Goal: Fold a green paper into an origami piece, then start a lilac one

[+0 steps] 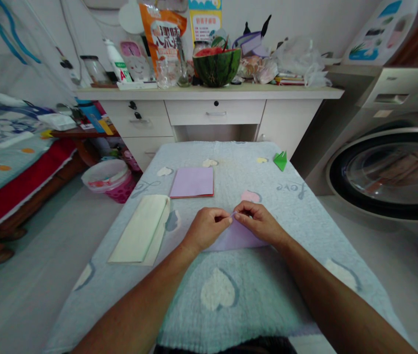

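Observation:
A sheet of purple paper (238, 238) lies in front of me on the cloth-covered table, its near edge flat and its far corner pinched up between both hands. My left hand (210, 226) is closed on that corner with thumb and forefinger. Close against it, my right hand (256, 220) pinches the same corner from the other side. Part of the sheet is hidden under my hands. Beyond them lies a square stack of coloured paper (193, 182), purple on top with a red edge below. A small folded green paper piece (280, 160) sits at the far right.
A folded cream-coloured paper or cloth (140, 228) rests left of my hands. Behind the table, a white desk (216, 112) holds a cut watermelon (218, 66), bottles and bags. A washing machine (389, 142) stands right; a pink bin (109, 179) and a bed (13, 162) are left.

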